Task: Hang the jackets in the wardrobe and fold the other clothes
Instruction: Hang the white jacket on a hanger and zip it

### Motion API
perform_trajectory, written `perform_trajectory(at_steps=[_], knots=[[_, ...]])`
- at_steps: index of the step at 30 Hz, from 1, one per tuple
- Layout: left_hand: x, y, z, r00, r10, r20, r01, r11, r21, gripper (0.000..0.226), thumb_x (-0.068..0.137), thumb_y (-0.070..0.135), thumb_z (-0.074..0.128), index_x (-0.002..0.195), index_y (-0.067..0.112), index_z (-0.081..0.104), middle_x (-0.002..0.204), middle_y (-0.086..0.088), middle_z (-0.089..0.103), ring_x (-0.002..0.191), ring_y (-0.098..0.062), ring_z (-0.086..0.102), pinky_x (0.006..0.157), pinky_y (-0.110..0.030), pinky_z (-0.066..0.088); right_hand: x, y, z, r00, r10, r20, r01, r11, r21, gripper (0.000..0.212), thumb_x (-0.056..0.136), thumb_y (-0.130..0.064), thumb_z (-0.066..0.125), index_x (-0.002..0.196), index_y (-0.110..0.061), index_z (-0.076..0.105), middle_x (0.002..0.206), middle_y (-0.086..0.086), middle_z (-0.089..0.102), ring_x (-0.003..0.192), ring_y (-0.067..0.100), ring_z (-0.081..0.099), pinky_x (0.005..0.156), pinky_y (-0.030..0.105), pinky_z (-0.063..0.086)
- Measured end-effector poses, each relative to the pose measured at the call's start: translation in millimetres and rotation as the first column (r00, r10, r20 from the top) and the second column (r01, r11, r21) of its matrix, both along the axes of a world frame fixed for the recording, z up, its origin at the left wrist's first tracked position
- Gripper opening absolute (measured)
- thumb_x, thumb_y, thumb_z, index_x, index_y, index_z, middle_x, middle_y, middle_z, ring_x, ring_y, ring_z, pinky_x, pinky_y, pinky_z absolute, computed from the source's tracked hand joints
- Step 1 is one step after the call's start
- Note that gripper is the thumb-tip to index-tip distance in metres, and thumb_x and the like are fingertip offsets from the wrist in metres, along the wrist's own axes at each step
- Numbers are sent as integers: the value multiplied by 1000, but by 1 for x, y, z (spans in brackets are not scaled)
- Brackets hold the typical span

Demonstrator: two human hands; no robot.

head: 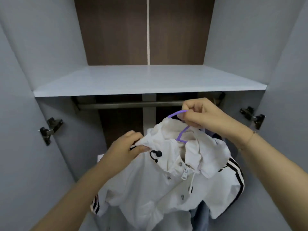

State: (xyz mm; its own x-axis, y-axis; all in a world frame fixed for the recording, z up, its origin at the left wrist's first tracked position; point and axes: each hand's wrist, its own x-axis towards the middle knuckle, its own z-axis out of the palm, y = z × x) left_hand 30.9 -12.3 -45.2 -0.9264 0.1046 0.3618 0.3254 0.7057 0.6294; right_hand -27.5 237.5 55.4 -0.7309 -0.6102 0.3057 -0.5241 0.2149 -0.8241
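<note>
White jacket [160, 185] with black stripes on the sleeves, held up in front of the open wardrobe [33, 64], below the hanging rail [130, 105]. Jacket sits on a purple hanger [181, 135]; the hanger's neck rises out of the collar and its hook curves up just under the rail, near the rail's right end, not on it. Right hand [203, 115] pinches the hook, fingers curled round the purple plastic, thumb side toward the rail. Thin bracelet [250, 136] on that wrist. Left hand [126, 147], lower than the rail and left of the hanger, grips a fold of the jacket's hood or shoulder fabric between thumb and curled fingers. Black cord toggle [155, 155] hangs just right of that hand. Zipper pull and snap buttons run down the jacket front, which is rumpled and partly open. Grey shelf [150, 80] lies directly above the rail; brown back panel behind both. Metal door hinges [50, 130] on the side walls, level with the rail or slightly lower. Blue denim garment [200, 215] shows beneath the jacket's lower right edge; what it rests on cannot be told.
</note>
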Motion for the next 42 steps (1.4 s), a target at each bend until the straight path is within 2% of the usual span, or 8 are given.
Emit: perform_trajectory(at_steps=[4, 10, 18, 24, 29, 32, 37, 42], knots=[[20, 2, -77, 712, -277, 645, 44, 935, 353, 35, 81, 34, 77, 105, 25, 53, 100, 6, 59, 86, -3, 57, 76, -23, 47, 21, 7, -59, 996, 23, 92, -40, 982, 185, 31, 89, -4, 66, 63, -6, 49, 52, -6, 39, 46, 2, 34, 48, 9, 32], [23, 11, -181, 349, -664, 661, -783, 180, 595, 54, 77, 40, 70, 114, 1, 60, 106, -25, 66, 91, -38, 65, 84, -46, 52, 50, 26, -120, 937, 78, 342, -118, 988, 98, 25, 80, -18, 78, 71, -4, 59, 64, 30, 45, 61, 24, 51, 58, 21, 44], [-6, 89, -219, 435, -566, 701, -716, 255, 650, 24, 95, 22, 60, 113, 9, 68, 91, -14, 75, 76, -26, 74, 69, -35, 55, 78, 56, -177, 890, 4, 456, -42, 996, 73, 20, 78, -22, 73, 71, -6, 64, 63, 1, 57, 58, 6, 49, 59, 15, 39], [-3, 45, -232, 726, 36, 686, -474, 749, 463, 25, 83, 9, 76, 101, 24, 66, 94, 9, 68, 86, -14, 64, 69, -20, 50, 102, 62, -217, 825, -120, 552, 113, 993, 47, 29, 80, -21, 72, 69, 2, 59, 65, 22, 58, 63, 16, 62, 63, 18, 47], [14, -1, -263, 484, 174, 857, -856, 299, 422, 45, 95, 21, 62, 135, 2, 50, 133, -21, 57, 113, -35, 59, 94, -40, 47, 103, 40, -228, 839, -105, 533, 103, 994, 33, 22, 84, -6, 71, 65, -7, 59, 63, 9, 53, 59, 11, 53, 59, 17, 46], [18, -20, -254, 565, -113, 817, -755, 327, 568, 57, 90, 45, 62, 134, 8, 55, 131, -15, 61, 112, -29, 63, 96, -39, 48, 97, 30, -226, 837, -103, 538, 136, 990, -23, 25, 79, -21, 70, 69, 0, 60, 64, 17, 51, 58, 14, 53, 57, 21, 49], [32, -18, -222, 452, -227, 862, -352, 843, 406, 113, 57, 81, 70, 152, 34, 29, 155, 11, 35, 138, -14, 40, 114, -42, 35, 83, 13, -220, 859, -159, 486, 220, 973, -70, 26, 87, -20, 65, 63, -11, 58, 59, 8, 46, 51, 11, 49, 53, 18, 46], [60, 15, -212, 883, -55, 467, 130, 983, -131, 71, 78, 75, 55, 139, 41, 42, 134, 20, 49, 122, -7, 49, 101, -29, 40, 67, -15, -214, 874, -217, 436, 289, 951, -106, 39, 91, -21, 61, 67, 7, 48, 49, -8, 36, 43, 4, 38, 49, 12, 38]])
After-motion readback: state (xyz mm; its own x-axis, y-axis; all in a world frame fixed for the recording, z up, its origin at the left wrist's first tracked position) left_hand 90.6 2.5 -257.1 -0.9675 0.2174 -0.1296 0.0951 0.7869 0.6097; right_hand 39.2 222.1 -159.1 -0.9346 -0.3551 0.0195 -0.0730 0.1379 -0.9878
